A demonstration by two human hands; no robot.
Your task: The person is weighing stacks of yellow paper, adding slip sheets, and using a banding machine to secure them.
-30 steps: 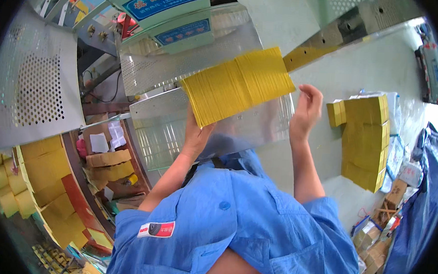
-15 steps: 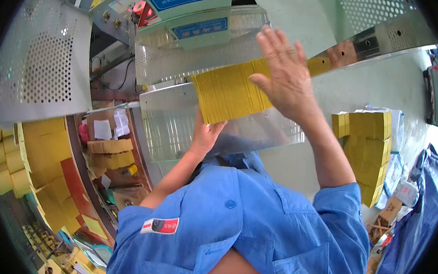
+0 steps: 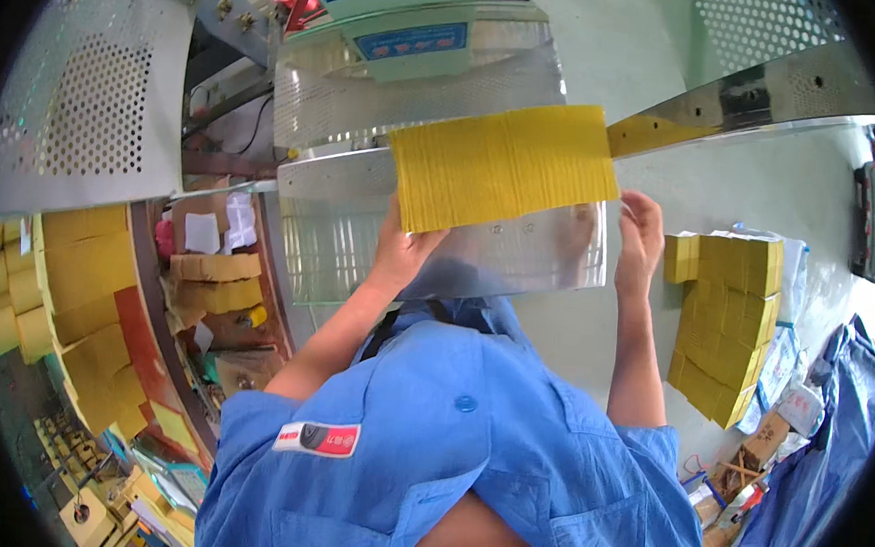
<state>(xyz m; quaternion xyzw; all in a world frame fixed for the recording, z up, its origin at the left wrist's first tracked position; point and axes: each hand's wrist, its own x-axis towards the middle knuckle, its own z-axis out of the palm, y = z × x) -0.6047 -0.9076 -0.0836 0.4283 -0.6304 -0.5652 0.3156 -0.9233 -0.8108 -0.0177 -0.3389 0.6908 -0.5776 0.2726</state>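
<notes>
A long stack of yellow paper pieces (image 3: 504, 167), pressed side by side with their edges showing as fine lines, rests on a shiny metal tray (image 3: 549, 255). My left hand (image 3: 403, 256) grips the stack's left end from the near side; its fingers are partly hidden behind the paper. At the near right corner of the stack is my right hand (image 3: 642, 236), its fingers loosely bent and apart. It holds nothing that I can see, and whether its fingertips touch the paper I cannot tell.
Behind the tray stands a clear guard (image 3: 419, 92). A metal rail (image 3: 749, 97) runs off to the right. Yellow paper bundles (image 3: 726, 311) are piled at right, more (image 3: 86, 292) at left. A perforated metal panel (image 3: 87, 102) stands at far left, a blue tarp (image 3: 805, 497) at lower right.
My right hand has come off the top of the stack and moved down and right to its near right corner. The stack's right part is now uncovered. My left hand stays at the left end.
</notes>
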